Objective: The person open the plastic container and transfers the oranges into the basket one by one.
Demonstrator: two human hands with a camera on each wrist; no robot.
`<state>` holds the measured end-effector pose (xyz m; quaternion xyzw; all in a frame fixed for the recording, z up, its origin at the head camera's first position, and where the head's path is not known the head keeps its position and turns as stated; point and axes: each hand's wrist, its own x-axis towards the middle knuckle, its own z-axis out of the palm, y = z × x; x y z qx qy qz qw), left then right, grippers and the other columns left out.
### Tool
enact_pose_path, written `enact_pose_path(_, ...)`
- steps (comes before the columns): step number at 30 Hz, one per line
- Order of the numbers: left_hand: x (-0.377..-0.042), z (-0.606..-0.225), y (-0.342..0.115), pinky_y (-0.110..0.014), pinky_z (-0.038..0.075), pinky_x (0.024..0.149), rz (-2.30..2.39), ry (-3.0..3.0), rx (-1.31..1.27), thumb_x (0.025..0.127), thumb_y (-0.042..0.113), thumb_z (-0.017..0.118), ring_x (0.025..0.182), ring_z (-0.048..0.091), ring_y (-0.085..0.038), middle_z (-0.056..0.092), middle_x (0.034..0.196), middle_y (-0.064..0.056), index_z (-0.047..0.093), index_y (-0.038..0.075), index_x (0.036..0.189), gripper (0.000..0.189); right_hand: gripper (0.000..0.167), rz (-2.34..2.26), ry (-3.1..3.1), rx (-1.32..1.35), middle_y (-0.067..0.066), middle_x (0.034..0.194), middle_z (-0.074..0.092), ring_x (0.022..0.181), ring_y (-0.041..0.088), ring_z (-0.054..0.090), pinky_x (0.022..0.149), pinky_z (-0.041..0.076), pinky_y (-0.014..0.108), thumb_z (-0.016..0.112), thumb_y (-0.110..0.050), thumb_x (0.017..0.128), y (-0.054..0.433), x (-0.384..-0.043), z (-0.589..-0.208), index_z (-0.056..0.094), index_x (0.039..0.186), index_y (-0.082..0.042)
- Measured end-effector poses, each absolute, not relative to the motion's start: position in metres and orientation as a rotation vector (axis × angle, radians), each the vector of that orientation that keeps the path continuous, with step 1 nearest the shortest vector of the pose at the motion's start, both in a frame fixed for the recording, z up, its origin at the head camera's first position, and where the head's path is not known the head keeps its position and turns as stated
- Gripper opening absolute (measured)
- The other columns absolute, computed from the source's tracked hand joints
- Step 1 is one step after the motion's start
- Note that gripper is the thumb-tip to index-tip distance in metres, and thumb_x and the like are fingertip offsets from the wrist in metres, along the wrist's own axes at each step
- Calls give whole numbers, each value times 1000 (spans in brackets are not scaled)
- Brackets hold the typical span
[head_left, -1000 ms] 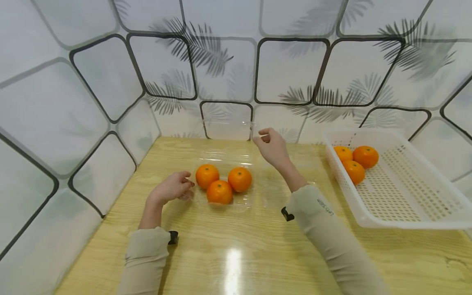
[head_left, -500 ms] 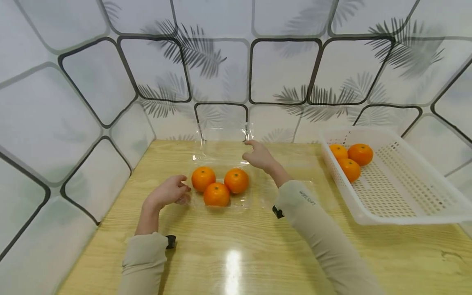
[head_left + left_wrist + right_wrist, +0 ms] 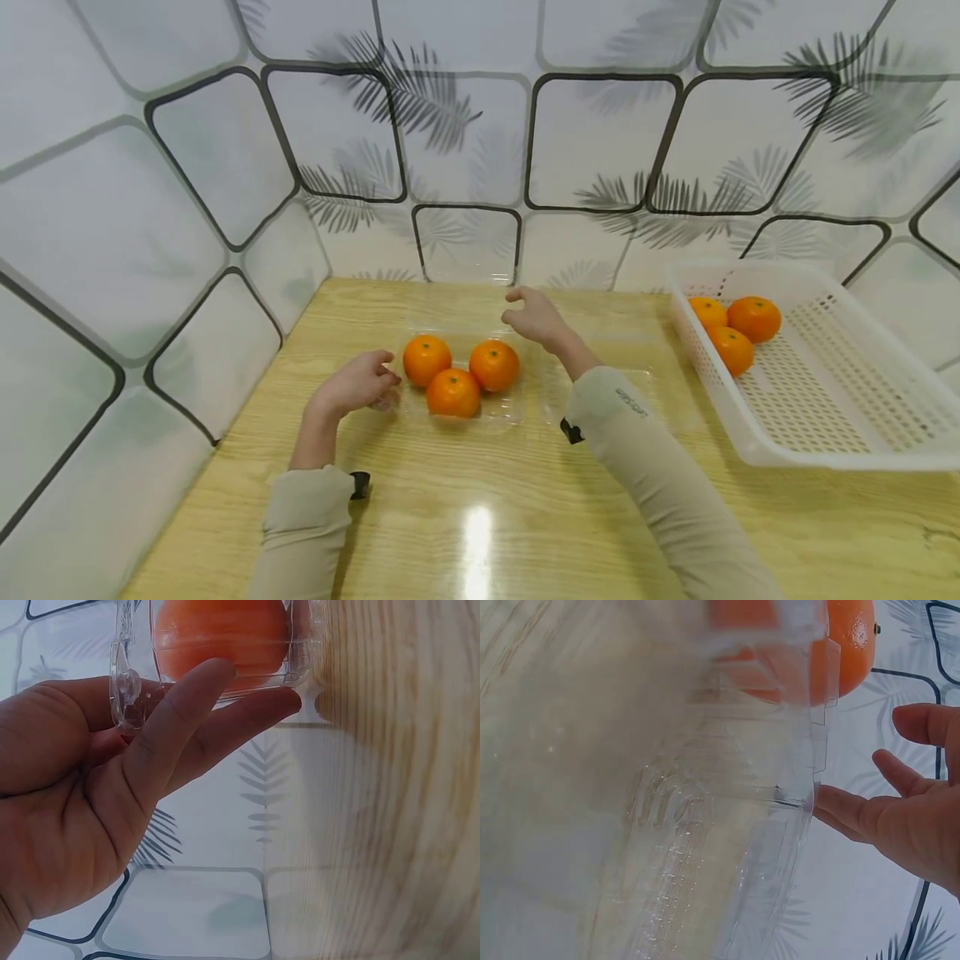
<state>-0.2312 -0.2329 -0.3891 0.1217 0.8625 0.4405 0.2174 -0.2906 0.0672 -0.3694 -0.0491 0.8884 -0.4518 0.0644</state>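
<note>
I read this as the lid-closing step. The box [image 3: 501, 408] on the table [image 3: 405, 533] holds three oranges [image 3: 453, 393]; its lid [image 3: 461, 304] is tipped back, not over them. Left hand [image 3: 360, 385]: at the box's side, fingers straight, no grip. Right hand [image 3: 536, 317]: near the lid's right edge, fingers loosely spread, gripping nothing; contact I can't tell. I'd want the box braced, lid swung forward slowly.
</note>
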Motion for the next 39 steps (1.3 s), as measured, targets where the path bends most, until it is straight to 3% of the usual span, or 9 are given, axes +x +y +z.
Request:
enact_pose_path(4, -230, -388, -230, -33, 57, 70, 1210, 2405, 351, 99, -1, 43, 80, 67, -25, 58, 122, -37, 23, -21, 145, 54, 48, -1350, 2692, -152, 21, 145, 47, 117, 33, 47, 97, 43, 45, 54, -11, 90, 69, -290, -368, 52, 135, 4)
enact_pose_path(8, -230, -388, -230, -33, 57, 69, 1216, 2405, 324, 98, -2, 43, 76, 66, -22, 59, 121, -36, 23, -21, 146, 54, 47, -1352, 2682, -161, 23, 145, 46, 117, 33, 46, 97, 42, 45, 54, -12, 90, 69, -289, -367, 51, 134, 5)
enact_pose_path(14, -230, -393, -232, -31, 56, 67, 1232, 2387, 299, 98, -2, 43, 71, 62, -17, 60, 119, -34, 23, -20, 146, 55, 47, -1364, 2657, -160, 23, 145, 45, 135, 38, 41, 105, 41, 51, 53, -13, 91, 70, -287, -366, 51, 135, 3)
enact_pose_path(17, -231, -392, -233, -33, 56, 69, 1218, 2394, 305, 99, 0, 43, 72, 62, -18, 59, 120, -35, 23, -19, 146, 55, 47, -1361, 2640, -178, 23, 145, 45, 136, 38, 40, 106, 40, 52, 53, -13, 92, 73, -284, -365, 50, 136, 3)
enact_pose_path(24, -235, -391, -236, -36, 54, 77, 1195, 2441, 328, 99, 7, 43, 82, 61, -24, 57, 123, -33, 20, -13, 151, 61, 47, -1376, 2610, -277, 23, 145, 43, 135, 39, 40, 107, 39, 53, 55, -14, 94, 79, -274, -363, 47, 138, 1)
enact_pose_path(28, -237, -391, -234, -37, 55, 82, 1228, 2423, 318, 99, 6, 42, 95, 64, -33, 53, 131, -36, 14, -8, 155, 65, 52, -1415, 2602, -368, 25, 146, 43, 134, 44, 41, 110, 36, 53, 60, -11, 91, 82, -261, -362, 46, 139, 3)
enact_pose_path(32, -238, -391, -234, -39, 55, 84, 1234, 2410, 330, 97, 1, 40, 106, 63, -38, 47, 138, -38, 10, -4, 157, 67, 60, -1319, 2655, -492, 26, 147, 42, 135, 46, 41, 111, 34, 54, 64, -9, 88, 79, -247, -360, 44, 143, 3)
enact_pose_path(39, -237, -390, -231, -42, 55, 83, 1211, 2410, 372, 93, -5, 36, 106, 63, -39, 48, 137, -38, 11, -2, 158, 69, 81, -979, 2715, -620, 28, 155, 27, 140, 44, 33, 109, 36, 56, 71, -5, 84, 65, -234, -369, 31, 154, -4)
